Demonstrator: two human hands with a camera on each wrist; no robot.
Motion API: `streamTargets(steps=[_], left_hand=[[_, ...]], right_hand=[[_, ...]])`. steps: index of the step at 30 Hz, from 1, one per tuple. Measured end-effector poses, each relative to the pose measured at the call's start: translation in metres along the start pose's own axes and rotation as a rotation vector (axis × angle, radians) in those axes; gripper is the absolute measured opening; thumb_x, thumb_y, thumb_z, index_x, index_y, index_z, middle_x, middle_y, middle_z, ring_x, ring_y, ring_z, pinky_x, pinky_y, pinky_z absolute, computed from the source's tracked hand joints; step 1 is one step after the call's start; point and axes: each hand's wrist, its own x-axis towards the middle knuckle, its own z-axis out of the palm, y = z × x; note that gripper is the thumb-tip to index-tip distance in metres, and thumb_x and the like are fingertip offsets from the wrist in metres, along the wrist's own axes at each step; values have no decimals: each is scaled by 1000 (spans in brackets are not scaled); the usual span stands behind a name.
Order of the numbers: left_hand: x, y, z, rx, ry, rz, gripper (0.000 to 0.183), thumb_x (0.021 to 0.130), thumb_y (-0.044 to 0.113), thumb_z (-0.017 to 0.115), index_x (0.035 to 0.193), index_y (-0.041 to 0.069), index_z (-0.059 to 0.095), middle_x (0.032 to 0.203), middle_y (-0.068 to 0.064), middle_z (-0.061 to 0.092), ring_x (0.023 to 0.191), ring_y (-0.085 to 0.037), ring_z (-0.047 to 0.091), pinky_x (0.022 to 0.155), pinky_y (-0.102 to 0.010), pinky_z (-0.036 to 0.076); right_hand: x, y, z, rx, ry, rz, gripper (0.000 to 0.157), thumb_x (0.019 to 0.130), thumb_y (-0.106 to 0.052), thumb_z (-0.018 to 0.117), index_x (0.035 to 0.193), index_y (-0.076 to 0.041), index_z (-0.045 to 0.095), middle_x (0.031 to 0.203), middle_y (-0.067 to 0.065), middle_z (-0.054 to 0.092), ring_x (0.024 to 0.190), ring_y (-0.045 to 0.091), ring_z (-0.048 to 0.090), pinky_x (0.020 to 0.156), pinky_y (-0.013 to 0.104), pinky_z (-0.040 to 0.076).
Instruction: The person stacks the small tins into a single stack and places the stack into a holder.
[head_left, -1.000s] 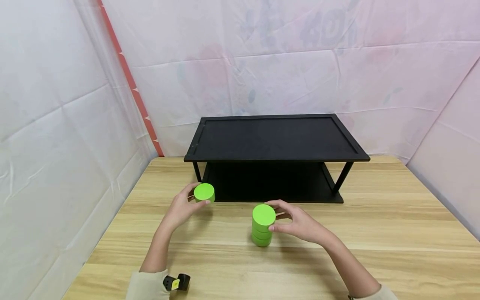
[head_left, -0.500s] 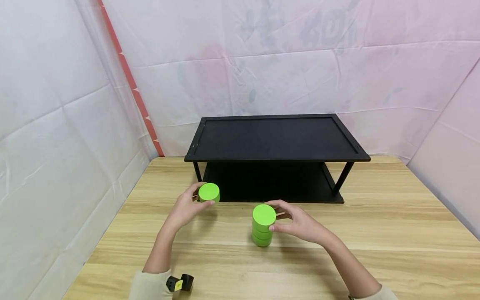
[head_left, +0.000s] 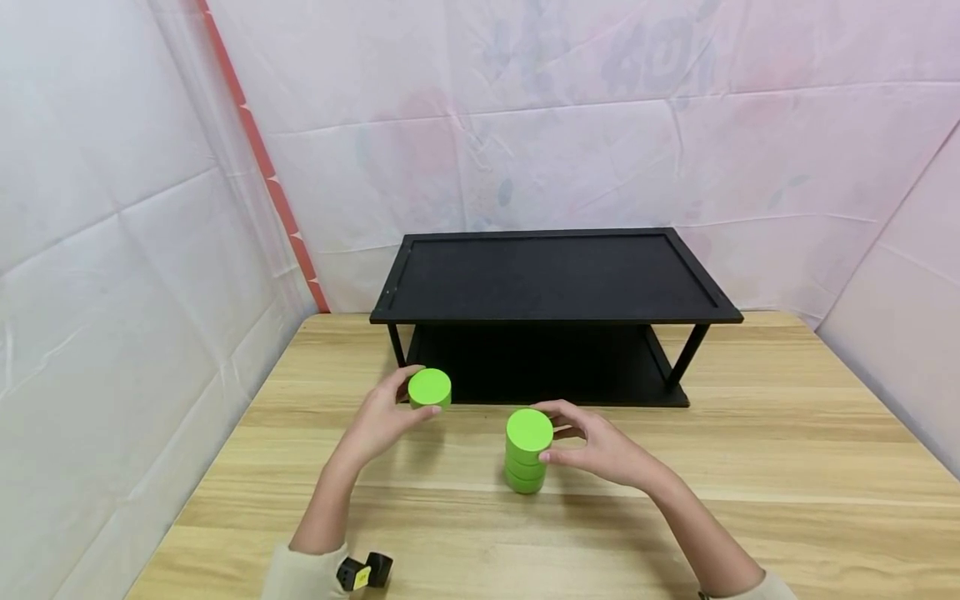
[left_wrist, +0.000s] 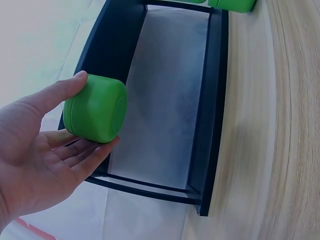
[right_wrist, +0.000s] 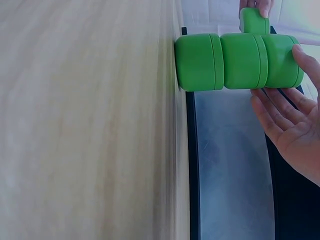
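Left hand [head_left: 386, 421] and its green container [head_left: 431, 386] have shifted right, closer to the green stack [head_left: 526, 454]

Head view: the gap between container and stack has narrowed, while the stack and the right hand [head_left: 600, 446] look unmoved. The container lies left of the stack and a little farther from the person, in front of the black rack [head_left: 555, 275]. The stack's long axis is upright on the table [head_left: 480, 542]; the right hand reaches its top container [head_left: 529, 430] from the right. The left hand is the nearer one to the single container.

Left wrist view: thumb on one side, fingers on the other, the left hand grips the container, its base clear of the wood. Only a cropped green bit of the stack shows at the upper edge.

Right wrist view: three containers sit end to end, the lowest against the table. The right hand's thumb and fingers grasp the top one; the left hand's container shows beyond, apart or touching I cannot tell from here.
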Motion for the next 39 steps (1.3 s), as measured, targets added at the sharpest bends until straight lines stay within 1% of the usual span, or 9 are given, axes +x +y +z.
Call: streamTargets(steps=[7, 14, 18, 23, 28, 34, 39], left_hand=[[-4, 7, 3, 1, -5, 7, 65, 76, 17, 77, 131, 2, 46, 126, -12, 50, 112, -25, 49, 93, -38, 41], [-5, 11, 4, 7, 4, 17, 64, 75, 16, 78, 130, 3, 47, 124, -10, 50, 111, -24, 50, 93, -38, 42], [-6, 14, 5, 5, 0, 22, 64, 75, 18, 78, 130, 4, 48, 124, -9, 51, 110, -24, 50, 92, -39, 42], [-7, 17, 7, 13, 10, 34, 64, 75, 19, 78, 129, 4, 48, 122, -8, 52, 109, -24, 51, 91, -41, 43], [-9, 19, 9, 39, 19, 47, 63, 74, 21, 78, 129, 7, 50, 120, -6, 53, 106, -22, 53, 88, -40, 45], [-9, 24, 12, 30, 20, 70, 63, 74, 21, 79, 128, 7, 50, 119, -6, 54, 105, -21, 53, 88, -39, 45], [-11, 27, 12, 42, 25, 68, 63, 73, 21, 80, 128, 8, 51, 119, -4, 55, 104, -19, 54, 87, -36, 46]], right_hand=[[0, -1, 0, 4, -1, 2, 55, 80, -29, 72, 128, -15, 49, 118, -3, 55, 103, 20, 55, 89, 35, 44], [0, -2, 0, 8, -1, -4, 55, 80, -28, 72, 128, -14, 48, 118, -2, 55, 104, 24, 55, 89, 34, 44], [0, -2, -1, 6, 0, -2, 55, 81, -28, 72, 128, -14, 48, 118, -2, 54, 104, 26, 54, 90, 34, 44], [0, -2, -1, 2, 1, -2, 55, 81, -29, 72, 128, -14, 49, 118, -2, 55, 104, 25, 54, 90, 34, 44], [0, -2, -1, 8, 0, -2, 55, 80, -28, 72, 128, -14, 49, 117, -2, 55, 103, 25, 55, 89, 34, 44], [0, -2, -1, 2, 4, -14, 54, 80, -28, 72, 128, -14, 49, 117, -2, 55, 103, 21, 55, 90, 34, 44], [0, -2, -1, 4, 4, -16, 54, 80, -28, 72, 128, -13, 49, 117, 0, 55, 103, 21, 55, 89, 34, 44]])
